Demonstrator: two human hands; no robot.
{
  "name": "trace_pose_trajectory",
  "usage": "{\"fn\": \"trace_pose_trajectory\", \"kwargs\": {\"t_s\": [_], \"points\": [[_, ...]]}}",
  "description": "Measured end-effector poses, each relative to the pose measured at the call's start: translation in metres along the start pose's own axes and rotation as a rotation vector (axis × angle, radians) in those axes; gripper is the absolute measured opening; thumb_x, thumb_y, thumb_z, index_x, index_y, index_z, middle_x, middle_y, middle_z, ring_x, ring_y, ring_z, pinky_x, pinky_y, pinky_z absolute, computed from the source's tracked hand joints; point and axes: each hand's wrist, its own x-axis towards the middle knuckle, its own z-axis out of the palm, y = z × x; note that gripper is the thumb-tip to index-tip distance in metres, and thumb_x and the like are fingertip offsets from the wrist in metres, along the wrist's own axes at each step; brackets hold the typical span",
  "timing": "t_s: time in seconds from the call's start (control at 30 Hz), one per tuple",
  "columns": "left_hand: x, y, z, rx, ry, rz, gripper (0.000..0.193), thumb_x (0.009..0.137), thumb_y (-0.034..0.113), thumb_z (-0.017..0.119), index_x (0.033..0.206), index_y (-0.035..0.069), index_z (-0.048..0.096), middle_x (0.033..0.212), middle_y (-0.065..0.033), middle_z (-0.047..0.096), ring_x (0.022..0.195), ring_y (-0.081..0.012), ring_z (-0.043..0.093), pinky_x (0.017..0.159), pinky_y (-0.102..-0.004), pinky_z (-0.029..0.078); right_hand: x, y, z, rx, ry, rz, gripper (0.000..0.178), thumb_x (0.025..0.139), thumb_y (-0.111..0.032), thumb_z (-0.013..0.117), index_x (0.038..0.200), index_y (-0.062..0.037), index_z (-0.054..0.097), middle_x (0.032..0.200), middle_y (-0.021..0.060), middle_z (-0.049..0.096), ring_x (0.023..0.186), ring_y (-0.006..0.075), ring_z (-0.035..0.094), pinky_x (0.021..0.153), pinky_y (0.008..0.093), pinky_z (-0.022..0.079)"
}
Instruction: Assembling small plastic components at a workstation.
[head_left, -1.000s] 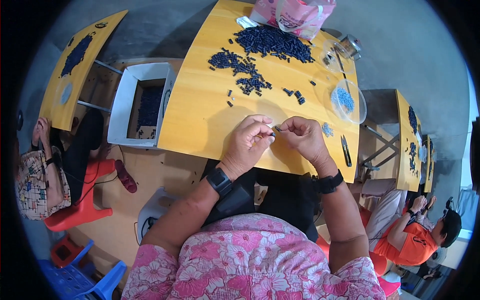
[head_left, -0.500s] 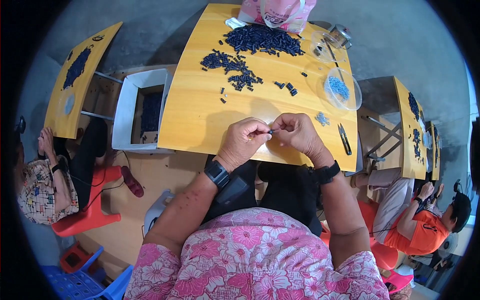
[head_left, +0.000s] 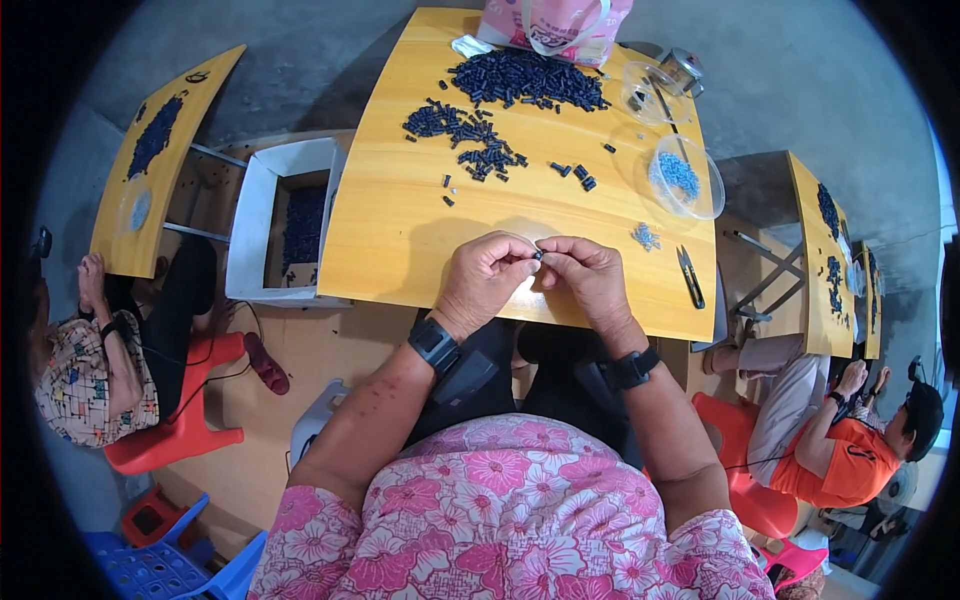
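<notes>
1. The left hand [head_left: 487,280] and right hand [head_left: 590,280] meet fingertip to fingertip just above the near edge of the bench [head_left: 400,250], both pinching one small dark part [head_left: 538,256] between them. The part is tiny and mostly hidden by the fingers; if either pinch loosens, I judge it could drop past the near edge into the lap or onto the floor.

2. The hands work right over the edge rather than over the middle of the bench, so anything that slips has little surface to land on.

3. The heap [head_left: 525,80] of dark parts lies at the far edge, with a looser scatter [head_left: 465,140] nearer the middle. A reach across for the next piece could sweep strays off the bench or mix them.

4. The bowl [head_left: 685,180] with small blue bits stands near the right edge, and a little cluster of blue bits [head_left: 645,237] lies loose near the right hand. A nudge from the right forearm might tip the bowl or scatter the cluster.

5. The snips [head_left: 690,277] lie near the right near corner, close to the edge; an elbow could knock them off toward the person seated to the right.

6. The box [head_left: 290,220] sits below the left edge, so a careless toss toward it could miss.
</notes>
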Motion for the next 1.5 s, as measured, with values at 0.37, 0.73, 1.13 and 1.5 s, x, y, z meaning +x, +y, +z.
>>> {"fn": "trace_pose_trajectory", "kwargs": {"t_s": [0.37, 0.73, 1.13, 1.5], "points": [[0.002, 0.008, 0.001, 0.174, -0.042, 0.023, 0.009, 0.085, -0.001, 0.064, 0.094, -0.001, 0.065, 0.092, -0.0068, 0.066, 0.087, -0.0141, 0.064, 0.079, -0.0271, 0.051, -0.002, -0.011, 0.002, -0.003, -0.033, -0.14, 0.012, 0.097, 0.0, 0.048, 0.102, 0.0039, 0.058, 0.075, 0.0041, 0.059, 0.067, 0.011, 0.058, 0.067, 0.0268, 0.051], [0.003, 0.003, 0.003, 0.187, -0.021, 0.069, 0.008, 0.083, 0.007, 0.069, 0.088, 0.001, 0.066, 0.083, -0.0066, 0.064, 0.071, -0.0155, 0.064, 0.065, -0.0273, 0.053, -0.003, -0.01, 0.0, -0.101, -0.063, -0.162, 0.012, 0.097, -0.001, 0.047, 0.1, 0.0037, 0.058, 0.075, 0.004, 0.059, 0.067, 0.0107, 0.058, 0.068, 0.0263, 0.051], [0.003, 0.002, 0.003, 0.237, -0.002, 0.088, 0.01, 0.082, 0.007, 0.071, 0.086, 0.001, 0.065, 0.08, -0.0068, 0.064, 0.068, -0.0166, 0.062, 0.064, -0.0285, 0.052, -0.007, -0.01, 0.0, -0.13, -0.067, -0.219, 0.013, 0.097, 0.001, 0.047, 0.099, 0.0029, 0.059, 0.074, 0.0039, 0.059, 0.067, 0.0102, 0.058, 0.067, 0.0256, 0.051], [0.002, 0.005, 0.001, 0.258, -0.053, 0.027, 0.008, 0.082, 0.002, 0.066, 0.089, -0.001, 0.064, 0.086, -0.0084, 0.065, 0.08, -0.0174, 0.065, 0.075, -0.0286, 0.052, -0.005, -0.009, -0.002, -0.35, -0.04, -0.299, 0.011, 0.095, 0.001, 0.051, 0.097, -0.0004, 0.062, 0.075, 0.0048, 0.061, 0.066, 0.0112, 0.061, 0.065, 0.0263, 0.051]]}}
